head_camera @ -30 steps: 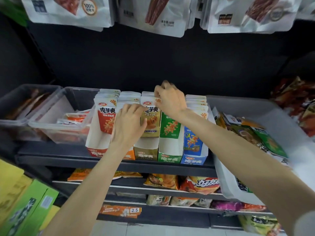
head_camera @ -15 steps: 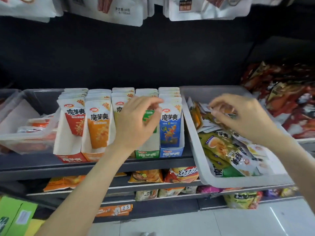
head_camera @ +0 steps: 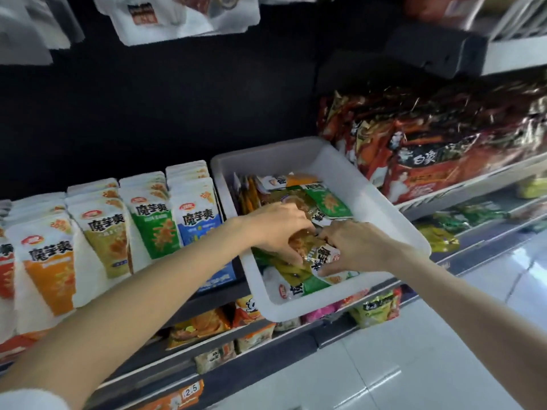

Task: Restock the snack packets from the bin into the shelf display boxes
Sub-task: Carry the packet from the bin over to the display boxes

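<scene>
A white plastic bin [head_camera: 381,214] rests on the shelf at centre right, holding several loose snack packets [head_camera: 328,202] in green, olive and orange. Both my hands are down inside it. My left hand [head_camera: 278,229] curls its fingers around an olive-brown packet [head_camera: 307,244]. My right hand [head_camera: 358,247] pinches the same packet's white end from the other side. To the left stand the display boxes [head_camera: 154,226], a row of upright packets in orange, olive, green and blue.
Large red noodle bags [head_camera: 429,149] lie on the shelf right of the bin. White pouches [head_camera: 183,16] hang overhead. Lower shelves hold more snack packs [head_camera: 204,324] and a price tag [head_camera: 189,390]. Pale floor tiles [head_camera: 414,365] lie below right.
My left hand left the display boxes and moved right into the bin. My right hand went deeper into the bin, and both now grip one packet. The view swung right.
</scene>
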